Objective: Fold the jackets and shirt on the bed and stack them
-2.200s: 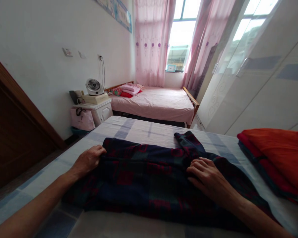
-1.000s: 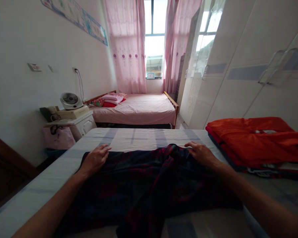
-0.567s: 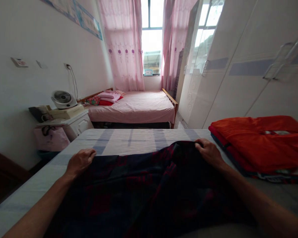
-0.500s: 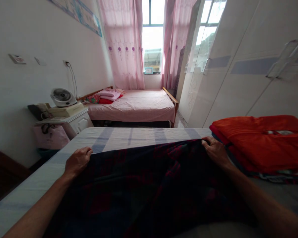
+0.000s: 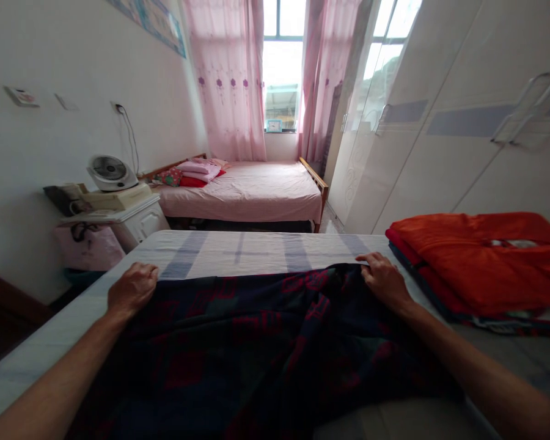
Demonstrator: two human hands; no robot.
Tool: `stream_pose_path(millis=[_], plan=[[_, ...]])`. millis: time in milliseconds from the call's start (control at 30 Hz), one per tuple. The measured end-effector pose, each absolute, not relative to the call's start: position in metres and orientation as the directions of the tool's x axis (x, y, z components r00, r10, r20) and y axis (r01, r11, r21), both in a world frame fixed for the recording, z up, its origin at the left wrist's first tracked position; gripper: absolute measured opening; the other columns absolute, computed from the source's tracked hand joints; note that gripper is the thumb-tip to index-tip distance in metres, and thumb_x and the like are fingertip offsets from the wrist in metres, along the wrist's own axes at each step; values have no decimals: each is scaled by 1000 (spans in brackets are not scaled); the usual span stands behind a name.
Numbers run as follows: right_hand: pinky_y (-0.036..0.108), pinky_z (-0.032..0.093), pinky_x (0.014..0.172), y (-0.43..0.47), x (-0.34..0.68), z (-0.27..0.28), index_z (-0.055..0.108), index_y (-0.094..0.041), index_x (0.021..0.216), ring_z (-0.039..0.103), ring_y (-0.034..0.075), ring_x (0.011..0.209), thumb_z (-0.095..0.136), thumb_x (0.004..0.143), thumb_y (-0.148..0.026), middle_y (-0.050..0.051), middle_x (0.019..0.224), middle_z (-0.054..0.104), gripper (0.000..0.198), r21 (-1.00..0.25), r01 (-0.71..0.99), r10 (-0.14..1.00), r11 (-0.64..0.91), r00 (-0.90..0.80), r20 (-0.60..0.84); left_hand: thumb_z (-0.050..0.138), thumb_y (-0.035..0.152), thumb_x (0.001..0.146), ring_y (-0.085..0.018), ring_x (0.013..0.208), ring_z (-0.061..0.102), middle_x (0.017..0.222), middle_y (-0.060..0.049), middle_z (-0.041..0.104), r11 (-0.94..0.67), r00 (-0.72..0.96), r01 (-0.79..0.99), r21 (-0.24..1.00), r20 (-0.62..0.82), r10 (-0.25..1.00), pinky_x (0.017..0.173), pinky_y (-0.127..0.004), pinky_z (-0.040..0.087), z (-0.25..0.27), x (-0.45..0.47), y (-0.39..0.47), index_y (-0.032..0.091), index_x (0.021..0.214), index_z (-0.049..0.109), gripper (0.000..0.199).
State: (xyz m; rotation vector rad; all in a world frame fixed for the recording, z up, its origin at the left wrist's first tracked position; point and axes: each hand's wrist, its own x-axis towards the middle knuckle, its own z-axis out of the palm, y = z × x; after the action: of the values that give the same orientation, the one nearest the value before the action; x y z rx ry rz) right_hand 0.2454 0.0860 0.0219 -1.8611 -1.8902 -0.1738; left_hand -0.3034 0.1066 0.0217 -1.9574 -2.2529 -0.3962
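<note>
Tauten dark cloth [image 5: 252, 348] evenly.
Pinched at its 10 o'clock by left hand [image 5: 132, 287]; touched at 2 by half-curled right hand [image 5: 385, 281], grip unclear.

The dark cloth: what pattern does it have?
The cloth is dark blue and green with red squarish shapes; head view.

A white fan [image 5: 112, 171] sits on a box [image 5: 119, 198] atop the cabinet [image 5: 149, 223]; bedding [image 5: 200, 168] lies along the left edge of the pink bed [image 5: 256, 197].
</note>
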Motion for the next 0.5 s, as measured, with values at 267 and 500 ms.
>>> stream_pose_path(millis=[267,500], plan=[[37,39,85,65,202,31,62,-22,98,54,23,99,51,82,-25,7,101,63,20,-189,907,898,377,-308,314,35,31,86,-20,109,55,117,-6,60,-350,305,929,123,283,909,98,-30,40,44,-213,88,18,103,64,35],[35,36,81,56,209,25,59,-19,85,54,21,89,46,84,-20,6,89,61,13,-74,952,873,298,-241,423,29,39,92,-20,134,33,142,-6,42,-548,556,807,219,31,831,111,-35,25,19,-149,83,18,132,48,48]])
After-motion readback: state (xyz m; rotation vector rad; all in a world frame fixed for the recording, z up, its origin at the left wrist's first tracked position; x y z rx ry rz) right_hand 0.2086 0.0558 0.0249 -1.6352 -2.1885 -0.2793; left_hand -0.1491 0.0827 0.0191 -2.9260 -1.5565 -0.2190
